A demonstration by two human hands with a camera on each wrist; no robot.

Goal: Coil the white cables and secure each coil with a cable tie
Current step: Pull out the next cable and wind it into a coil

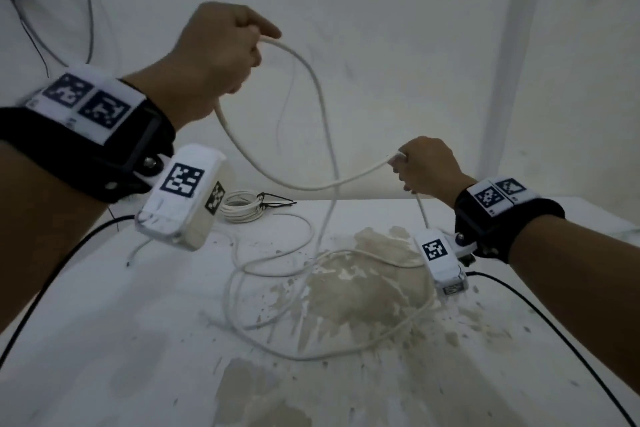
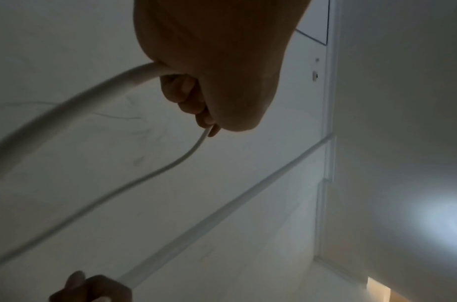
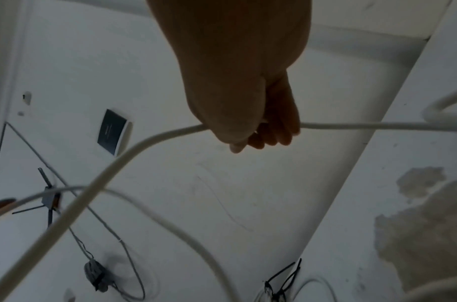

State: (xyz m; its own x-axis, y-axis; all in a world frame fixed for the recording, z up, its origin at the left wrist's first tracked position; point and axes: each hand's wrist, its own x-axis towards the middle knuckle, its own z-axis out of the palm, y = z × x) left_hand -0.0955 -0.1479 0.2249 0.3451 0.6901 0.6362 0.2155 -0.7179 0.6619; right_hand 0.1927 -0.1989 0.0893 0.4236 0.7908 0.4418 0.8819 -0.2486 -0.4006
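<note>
The left hand [image 1: 216, 52] is raised above the table [image 1: 104, 340], fingers curled around the white cable [image 1: 325, 184]. The right hand [image 1: 427, 166], lower and nearer the table's far edge, is likewise closed on the same cable, which sags in a slack span between both hands. The remaining cable drops to the table and lies in loose loops over the worn patch [image 1: 363, 288]. A finished coil [image 1: 242, 206], bound with black cable ties [image 1: 277, 201], rests at the table's far edge.
</note>
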